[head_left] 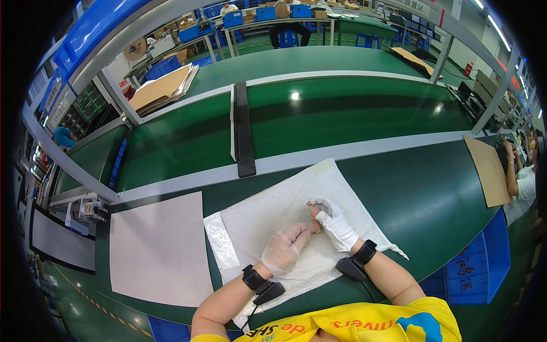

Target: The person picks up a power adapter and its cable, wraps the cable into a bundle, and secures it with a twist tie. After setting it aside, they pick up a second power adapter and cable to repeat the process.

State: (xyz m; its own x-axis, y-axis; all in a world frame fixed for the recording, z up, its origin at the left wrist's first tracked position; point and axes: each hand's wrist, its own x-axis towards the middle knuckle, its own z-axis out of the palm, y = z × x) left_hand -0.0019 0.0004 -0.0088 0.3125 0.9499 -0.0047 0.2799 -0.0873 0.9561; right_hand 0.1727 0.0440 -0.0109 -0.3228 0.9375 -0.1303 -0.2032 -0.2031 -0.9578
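A white cloth (268,211) lies at an angle on the green table, with both my hands above its middle. My left hand (284,249) wears a thin translucent glove. Its fingers are pinched together against the fingertips of my right hand (337,225). A white glove with bare thumb and finger ends covers the right hand, whose fingers are curled. Whatever is between the fingers, if anything, is too small to make out. Along the cloth's left edge runs a shiny clear plastic strip (221,240). Black straps with small boxes circle both wrists.
A pale flat sheet (159,251) lies left of the cloth. Beyond the table runs a green conveyor belt (353,114), crossed by a black bar (244,131). Brown cardboard (488,171) sits at the right end, near a co-worker's arm (511,171). Below it is a blue crate (476,262).
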